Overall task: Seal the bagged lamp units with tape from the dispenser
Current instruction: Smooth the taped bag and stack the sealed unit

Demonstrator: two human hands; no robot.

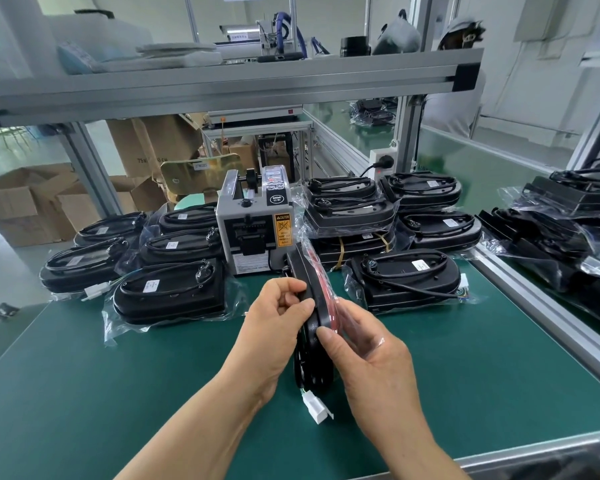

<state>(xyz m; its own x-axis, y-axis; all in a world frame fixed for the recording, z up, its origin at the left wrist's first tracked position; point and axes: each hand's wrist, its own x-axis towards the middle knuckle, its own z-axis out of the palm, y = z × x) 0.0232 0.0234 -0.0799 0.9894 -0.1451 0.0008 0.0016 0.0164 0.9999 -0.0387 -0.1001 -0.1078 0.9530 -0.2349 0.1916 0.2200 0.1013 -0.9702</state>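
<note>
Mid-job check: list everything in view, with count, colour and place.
Held lamp unit: one, black with red lens, bagged, on edge at centre.
White connector: one, hanging below it.
Tape dispenser: one, grey, back centre of mat.
Left bagged units: about five, black, left of dispenser.
Right bagged units: at least six, black, right of dispenser.
Conveyor units: several, black, far right.
Cardboard boxes: several, brown, floor left.
Mat: one, green, on bench.
Left hand: pinches the unit's edge.
Right hand: grips its red side.

Tape dispenser point(255, 221) stands mid-table point(118, 358) — bagged lamp units point(168, 289) flanking left and right.
</note>
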